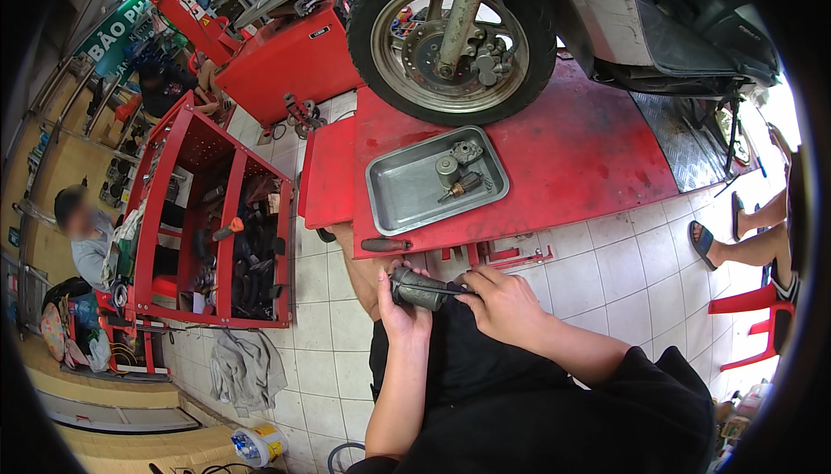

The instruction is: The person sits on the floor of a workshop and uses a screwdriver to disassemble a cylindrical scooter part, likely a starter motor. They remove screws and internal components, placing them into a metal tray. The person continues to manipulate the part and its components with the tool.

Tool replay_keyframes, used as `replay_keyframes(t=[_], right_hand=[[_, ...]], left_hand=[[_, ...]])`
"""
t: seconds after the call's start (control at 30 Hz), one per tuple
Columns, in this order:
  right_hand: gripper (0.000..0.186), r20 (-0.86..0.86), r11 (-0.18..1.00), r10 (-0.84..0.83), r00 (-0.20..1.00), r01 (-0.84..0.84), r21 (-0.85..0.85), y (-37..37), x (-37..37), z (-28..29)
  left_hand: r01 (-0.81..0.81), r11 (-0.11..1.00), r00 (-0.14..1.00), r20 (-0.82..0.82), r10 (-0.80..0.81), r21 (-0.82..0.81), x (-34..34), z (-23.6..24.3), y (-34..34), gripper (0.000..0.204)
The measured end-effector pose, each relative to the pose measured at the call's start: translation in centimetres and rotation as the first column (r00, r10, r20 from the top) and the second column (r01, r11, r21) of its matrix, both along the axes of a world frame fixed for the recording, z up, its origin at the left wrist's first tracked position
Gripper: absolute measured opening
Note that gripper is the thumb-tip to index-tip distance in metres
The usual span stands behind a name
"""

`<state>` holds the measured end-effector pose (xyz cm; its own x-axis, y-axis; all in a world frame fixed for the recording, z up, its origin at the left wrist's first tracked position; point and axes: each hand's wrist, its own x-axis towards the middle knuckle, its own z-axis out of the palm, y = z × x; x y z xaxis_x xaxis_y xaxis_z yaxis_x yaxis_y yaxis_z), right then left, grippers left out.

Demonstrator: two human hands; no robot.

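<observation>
My left hand point(406, 318) is closed around a dark grey cylindrical motor housing point(417, 290), held above my lap. At the housing's right end my right hand point(505, 304) is closed, its fingertips pinching a thin black cable-like piece point(452, 289). That piece runs along the housing; whether it is fixed to it I cannot tell. Just beyond my hands lies a metal tray point(389, 208) on the red lift platform. In it are a round metal cup point(447, 167), a grey metal housing point(467, 152) and a motor armature with a copper-coloured part point(462, 187).
A dark-handled tool point(386, 245) lies at the edge of the red platform point(589, 141). A scooter's front wheel point(452, 50) stands behind the tray. Left is a red tool cart point(227, 240); a grey cloth point(247, 372) lies on the tiles. Other people are at left and right.
</observation>
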<state>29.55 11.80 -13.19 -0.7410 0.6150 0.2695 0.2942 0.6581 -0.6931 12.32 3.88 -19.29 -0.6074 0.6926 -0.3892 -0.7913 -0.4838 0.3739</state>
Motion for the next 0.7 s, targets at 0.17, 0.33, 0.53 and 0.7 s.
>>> replay_keyframes(t=[0.17, 0.33, 0.53, 0.7], right_hand=[[0.022, 0.012, 1.000, 0.016, 1.000, -0.016, -0.010, 0.00, -0.05, 0.43], [0.019, 0.007, 1.000, 0.009, 1.000, -0.009, 0.016, 0.05, 0.13, 0.21], [0.014, 0.028, 0.999, -0.034, 0.999, 0.033, 0.044, -0.31, 0.17, 0.19], [0.013, 0.010, 0.998, -0.013, 1.000, 0.013, 0.055, -0.25, 0.11, 0.17]], left_hand=[[-0.006, 1.000, 1.000, -0.010, 0.006, -0.005, -0.01, 0.03, 0.04, 0.040], [0.015, 1.000, 1.000, -0.018, -0.015, 0.008, 0.06, -0.11, 0.04, 0.039], [0.006, 1.000, 1.000, -0.028, -0.006, -0.003, 0.18, -0.04, 0.14, 0.040], [0.014, 1.000, 1.000, -0.016, -0.014, -0.003, 0.23, -0.03, 0.00, 0.039]])
